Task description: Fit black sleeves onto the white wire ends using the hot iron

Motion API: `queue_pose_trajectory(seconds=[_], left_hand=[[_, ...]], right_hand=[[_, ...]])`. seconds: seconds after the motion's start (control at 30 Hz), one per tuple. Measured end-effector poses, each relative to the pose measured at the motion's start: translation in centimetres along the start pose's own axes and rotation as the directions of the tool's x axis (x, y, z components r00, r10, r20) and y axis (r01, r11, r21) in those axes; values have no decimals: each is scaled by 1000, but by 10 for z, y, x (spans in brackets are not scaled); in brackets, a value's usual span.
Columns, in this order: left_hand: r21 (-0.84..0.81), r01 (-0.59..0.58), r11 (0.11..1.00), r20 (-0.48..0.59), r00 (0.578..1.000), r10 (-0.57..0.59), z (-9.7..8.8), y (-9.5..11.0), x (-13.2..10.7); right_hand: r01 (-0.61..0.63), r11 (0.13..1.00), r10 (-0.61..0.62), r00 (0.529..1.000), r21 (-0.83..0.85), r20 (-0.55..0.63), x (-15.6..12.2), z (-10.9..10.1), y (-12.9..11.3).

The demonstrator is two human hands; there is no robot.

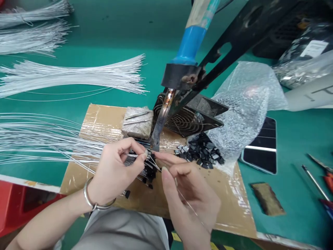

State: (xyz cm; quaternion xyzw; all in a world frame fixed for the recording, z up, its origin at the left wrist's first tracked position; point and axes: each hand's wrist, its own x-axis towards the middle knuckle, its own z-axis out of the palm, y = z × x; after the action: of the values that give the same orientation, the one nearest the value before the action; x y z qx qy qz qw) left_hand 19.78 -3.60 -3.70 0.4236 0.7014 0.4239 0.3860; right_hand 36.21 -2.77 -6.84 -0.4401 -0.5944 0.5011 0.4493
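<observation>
My left hand (111,172), a metal bangle on its wrist, pinches the end of a white wire at a small part mostly hidden by the fingertips. My right hand (191,194) is closed on a thin strand of solder wire (191,207), which trails down across the palm. Both sets of fingertips meet just below the tip of a soldering iron (158,130), held pointing down in a black bracket (229,45). Under my left hand, white wires (85,144) run in from the left, several with black ends (149,172) lying on the cardboard (226,208).
Behind the hands are a pale block (137,130) with two metal rods and a fan with a wire guard (184,121). Small black parts (205,151) spill from a bubble-wrap bag (244,93). Rightward lie a phone (261,146), a brown pad (267,199) and pliers (329,180). Wire bundles (75,76) lie upper left.
</observation>
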Motion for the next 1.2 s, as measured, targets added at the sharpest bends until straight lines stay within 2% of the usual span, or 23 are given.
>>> queue_pose_trajectory(seconds=[0.47, 1.2], left_hand=[[4, -6, 1000, -34, 999, 6, -3, 10, 7], [-3, 21, 1000, -5, 1000, -21, -5, 18, 11]], right_hand=[[-53, 993, 54, 999, 107, -10, 13, 3, -2], [-76, 991, 83, 994, 110, -64, 17, 6, -11]])
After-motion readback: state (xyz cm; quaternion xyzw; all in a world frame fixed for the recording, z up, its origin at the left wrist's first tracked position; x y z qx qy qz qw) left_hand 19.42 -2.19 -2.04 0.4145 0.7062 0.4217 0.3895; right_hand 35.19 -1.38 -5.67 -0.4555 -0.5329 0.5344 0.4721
